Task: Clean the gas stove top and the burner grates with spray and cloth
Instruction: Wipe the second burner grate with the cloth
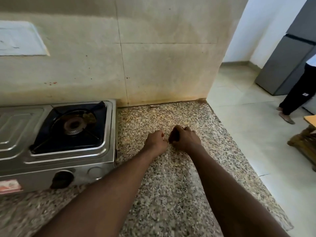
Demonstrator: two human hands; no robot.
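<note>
Left hand (pixel 156 139), right hand (pixel 186 136) fisted | stove (pixel 68 159) steel, grate (pixel 90 134) black

Speckled granite counter (pixel 171 182) against stained cream wall (pixel 162 65); pale rectangular patch (pixel 18 40) on wall, upper left. Right: light tiled floor (pixel 239 103), grey fridge (pixel 287 62), person in black trousers (pixel 297 93) just beside it, wooden furniture (pixel 306 139) at frame edge

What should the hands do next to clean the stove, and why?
Probably the left hand should lift the grate off: it and the right hand rest curled on the counter beside the stove, and no spray or cloth shows.
</note>
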